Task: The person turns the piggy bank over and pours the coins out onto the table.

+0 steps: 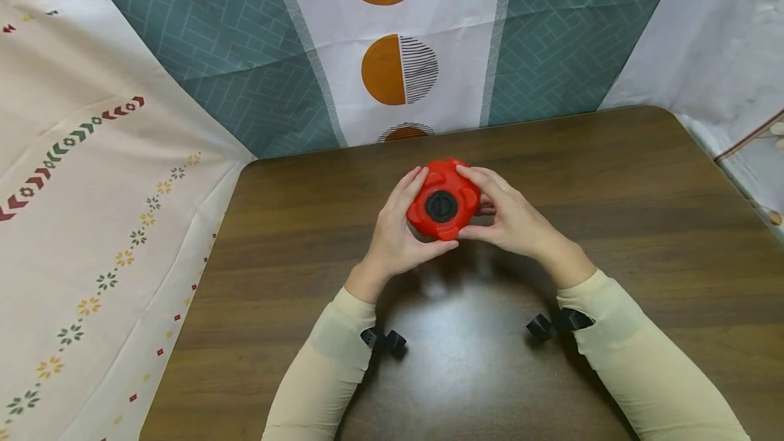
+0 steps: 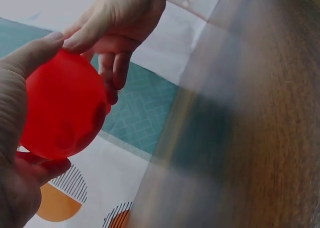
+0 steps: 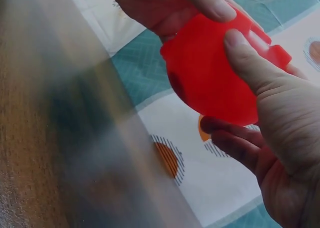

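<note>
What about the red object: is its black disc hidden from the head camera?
No, the head view plainly shows the black disc in the middle of the red object.

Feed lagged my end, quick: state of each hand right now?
Left hand: holding the round, black-centred red plastic-looking object with lobed edges.
Right hand: holding the same object's other side.

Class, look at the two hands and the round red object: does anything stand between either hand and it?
No, nothing visible does. The left hand and the right hand hold the round red object from its left and right sides, with fingers and thumbs directly against it.
</note>
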Demonstrator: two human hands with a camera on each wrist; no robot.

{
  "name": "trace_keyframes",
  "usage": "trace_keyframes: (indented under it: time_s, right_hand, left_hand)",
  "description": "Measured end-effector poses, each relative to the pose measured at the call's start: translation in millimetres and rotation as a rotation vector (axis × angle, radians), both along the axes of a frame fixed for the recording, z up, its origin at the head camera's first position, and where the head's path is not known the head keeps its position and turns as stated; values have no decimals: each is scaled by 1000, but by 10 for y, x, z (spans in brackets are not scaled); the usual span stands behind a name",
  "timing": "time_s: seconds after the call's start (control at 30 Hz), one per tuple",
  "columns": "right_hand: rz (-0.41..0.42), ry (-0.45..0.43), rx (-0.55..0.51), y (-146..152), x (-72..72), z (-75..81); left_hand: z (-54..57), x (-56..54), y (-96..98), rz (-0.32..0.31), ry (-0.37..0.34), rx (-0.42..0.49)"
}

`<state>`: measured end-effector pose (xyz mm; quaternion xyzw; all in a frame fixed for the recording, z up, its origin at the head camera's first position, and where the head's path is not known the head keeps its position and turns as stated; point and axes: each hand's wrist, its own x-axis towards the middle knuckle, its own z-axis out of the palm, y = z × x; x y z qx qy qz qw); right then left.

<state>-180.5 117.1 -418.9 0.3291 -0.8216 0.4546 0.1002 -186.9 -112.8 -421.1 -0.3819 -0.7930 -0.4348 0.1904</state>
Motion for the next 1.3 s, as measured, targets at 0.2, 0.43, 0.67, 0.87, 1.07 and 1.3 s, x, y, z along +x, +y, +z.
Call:
trace_keyframes:
  time_s: [0.2,0.43,0.67,0.87,1.07,1.3]
  right_hand:
    - [2,-8,46,20,10,7]
    - [-14,-20,71,10,14,-5]
    - [-6,2,83,69,14,54]
    - [-23,68,115,80,-5,52]
    - [52,9,92,48,-16,35]
    - [72,-23,42,-10,40,144]
  left_hand:
    - [-2,-1,11,-77,-34,-14]
    - [5,4,58,-121,-53,25]
    - [319,153,9,-209,-113,-3]
    - [438,218,0,-270,-168,-3]
    - [423,192,-8,-283,-141,4]
    - [419,189,-16,-300,-192,1]
